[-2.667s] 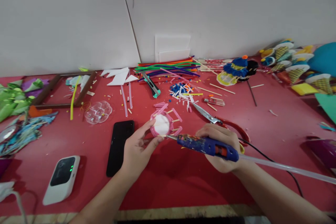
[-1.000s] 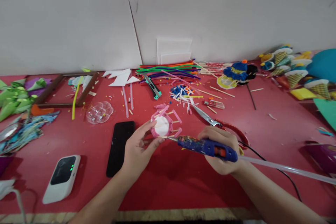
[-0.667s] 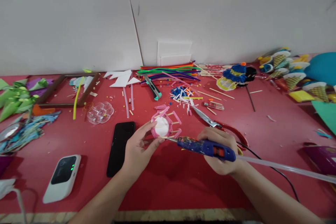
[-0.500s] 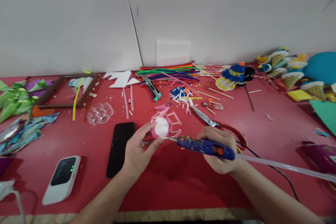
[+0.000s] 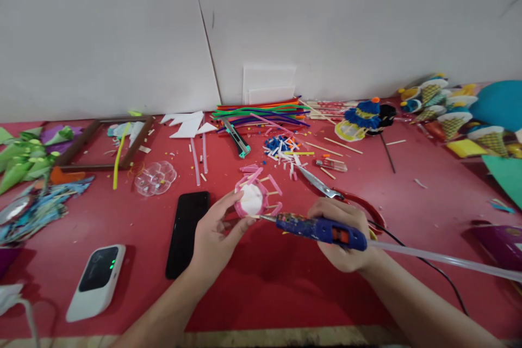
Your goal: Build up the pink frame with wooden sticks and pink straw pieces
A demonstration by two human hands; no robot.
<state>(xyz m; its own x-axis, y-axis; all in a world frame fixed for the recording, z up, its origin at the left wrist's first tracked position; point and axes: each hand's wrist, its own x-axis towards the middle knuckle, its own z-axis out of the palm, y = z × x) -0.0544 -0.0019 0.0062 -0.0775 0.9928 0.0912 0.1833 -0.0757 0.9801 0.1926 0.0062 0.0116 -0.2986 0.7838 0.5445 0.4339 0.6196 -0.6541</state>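
Between the thumb and fingers of my left hand (image 5: pixel 220 231) is a small round craft piece (image 5: pixel 252 199), white in the middle with a pink rim. Short wooden sticks with pink straw bits stand out from its right side. My right hand (image 5: pixel 340 234) is wrapped round a blue hot glue gun (image 5: pixel 310 228), smeared with old glue. A long clear glue stick (image 5: pixel 440 262) runs out of its back end. The gun's metal tip is at the lower edge of the craft piece, by my left thumb; whether it touches, I cannot tell.
Scissors with red handles (image 5: pixel 318 180) lie just behind my right hand. A black phone (image 5: pixel 187 234) is beside my left wrist, and a white device (image 5: pixel 97 283) sits farther left. Cut straw bits (image 5: pixel 281 148), a utility knife (image 5: pixel 236 138) and pipe cleaners (image 5: pixel 261 111) lie toward the wall.
Hardly anything differs. The glue gun and my right hand have shifted very slightly right and down; my left hand holds the craft piece in nearly the same place.
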